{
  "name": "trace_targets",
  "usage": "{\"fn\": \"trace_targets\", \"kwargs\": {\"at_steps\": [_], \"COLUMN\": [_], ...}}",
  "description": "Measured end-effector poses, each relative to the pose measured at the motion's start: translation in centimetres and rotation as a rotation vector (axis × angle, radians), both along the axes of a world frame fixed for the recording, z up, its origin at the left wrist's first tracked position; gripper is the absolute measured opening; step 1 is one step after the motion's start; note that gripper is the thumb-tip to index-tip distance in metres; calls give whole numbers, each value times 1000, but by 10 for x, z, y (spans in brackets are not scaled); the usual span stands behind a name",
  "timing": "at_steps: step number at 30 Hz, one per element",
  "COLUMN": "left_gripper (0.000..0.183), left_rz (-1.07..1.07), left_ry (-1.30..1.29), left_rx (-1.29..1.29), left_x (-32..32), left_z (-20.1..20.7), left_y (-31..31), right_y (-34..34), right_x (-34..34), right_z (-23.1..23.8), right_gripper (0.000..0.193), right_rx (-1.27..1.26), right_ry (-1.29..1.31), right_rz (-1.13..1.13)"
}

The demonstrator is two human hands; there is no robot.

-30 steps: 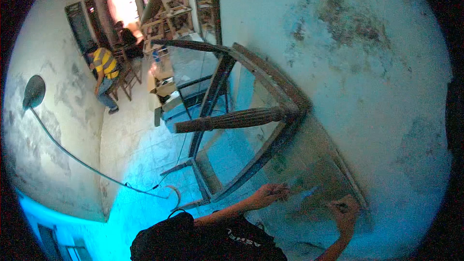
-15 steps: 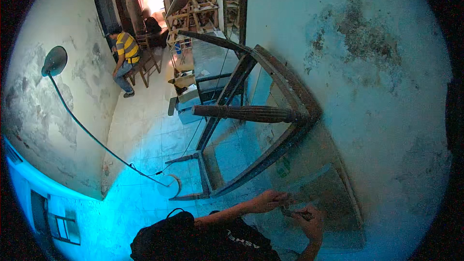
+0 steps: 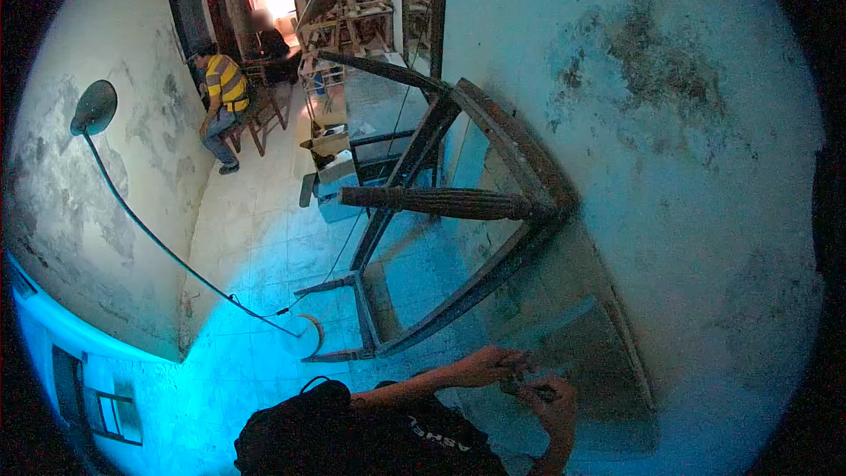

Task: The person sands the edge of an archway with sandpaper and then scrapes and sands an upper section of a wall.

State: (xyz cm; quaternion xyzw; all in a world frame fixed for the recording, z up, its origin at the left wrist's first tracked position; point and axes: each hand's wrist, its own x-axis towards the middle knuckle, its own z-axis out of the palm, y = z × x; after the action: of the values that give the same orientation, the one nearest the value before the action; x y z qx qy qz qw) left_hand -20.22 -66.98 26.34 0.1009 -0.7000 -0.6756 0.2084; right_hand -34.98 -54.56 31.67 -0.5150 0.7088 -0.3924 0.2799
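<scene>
My left hand and my right hand meet low in the head view, fingers closed together around a small dark object that is too small to identify. They hover just in front of a worn wooden furniture frame that lies tipped against the stained wall. A turned wooden leg sticks out sideways from the frame. A flat grey panel of the frame lies right behind my hands. My dark-shirted body fills the lower edge.
A person in a yellow striped shirt sits on a chair at the far left. More wooden furniture is stacked at the back. A black cable runs from a round lamp down to the tiled floor.
My hands were apart, the right one out at the frame's panel. Both have drawn together in front of me, and the view has shifted slightly.
</scene>
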Motion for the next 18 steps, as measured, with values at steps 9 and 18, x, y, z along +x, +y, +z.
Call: {"fn": "trace_targets", "kwargs": {"at_steps": [9, 18], "left_gripper": [30, 30], "left_rz": [-45, 12], "left_ry": [-63, -52], "left_rx": [98, 51], "left_x": [-2, 3], "left_z": [7, 6], "left_y": [2, 8], "right_y": [5, 6], "right_x": [-4, 1], "right_z": [-10, -17], "right_gripper": [16, 17], "right_rx": [15, -27], "right_ry": [-56, 12], "right_rz": [9, 59]}}
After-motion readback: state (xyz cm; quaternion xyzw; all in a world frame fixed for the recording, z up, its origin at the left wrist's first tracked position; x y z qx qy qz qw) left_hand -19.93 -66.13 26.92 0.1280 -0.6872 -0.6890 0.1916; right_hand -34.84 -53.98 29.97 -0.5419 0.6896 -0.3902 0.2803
